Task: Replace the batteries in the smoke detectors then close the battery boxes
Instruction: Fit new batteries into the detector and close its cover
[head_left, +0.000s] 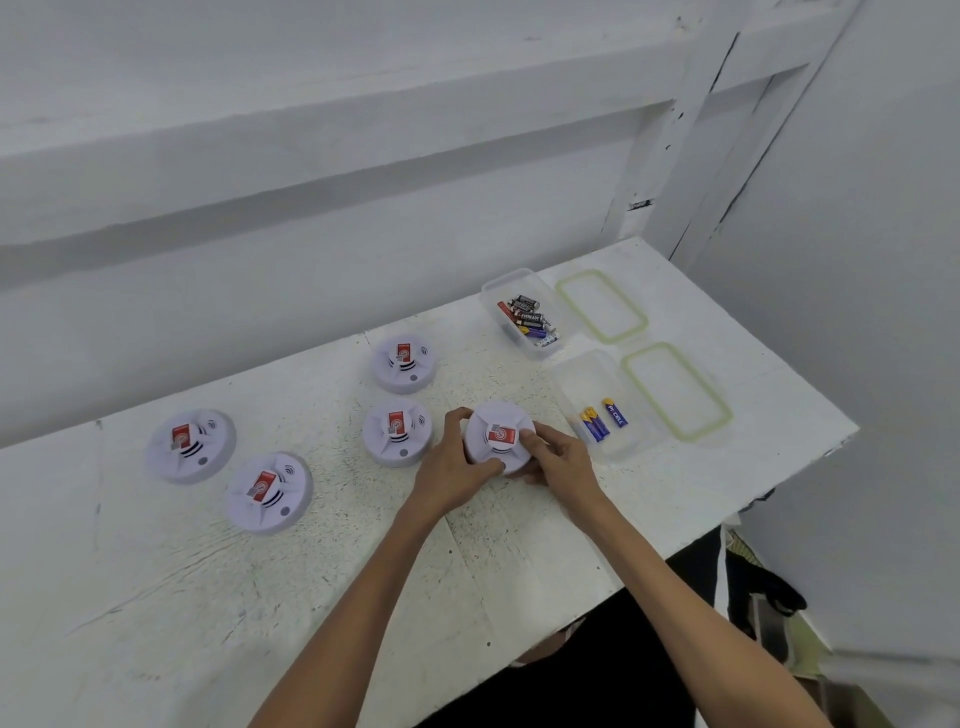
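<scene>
Both my hands hold one white round smoke detector (497, 430) with a red label, on the white table (363, 571) right of centre. My left hand (453, 467) grips its left and near rim. My right hand (558, 457) grips its right rim, with a finger on the label. Several more detectors lie face up: one just left of my left hand (397, 432), one behind it (403, 362), and two at the left (189, 445), (269, 492). A clear box (613, 410) to the right holds three blue batteries (602, 420).
A second clear box (519, 312) at the back right holds several mixed batteries. Two green-rimmed lids (602, 305), (675, 391) lie to the right of the boxes. The table's right edge drops off beside them, and a white wall stands behind the table.
</scene>
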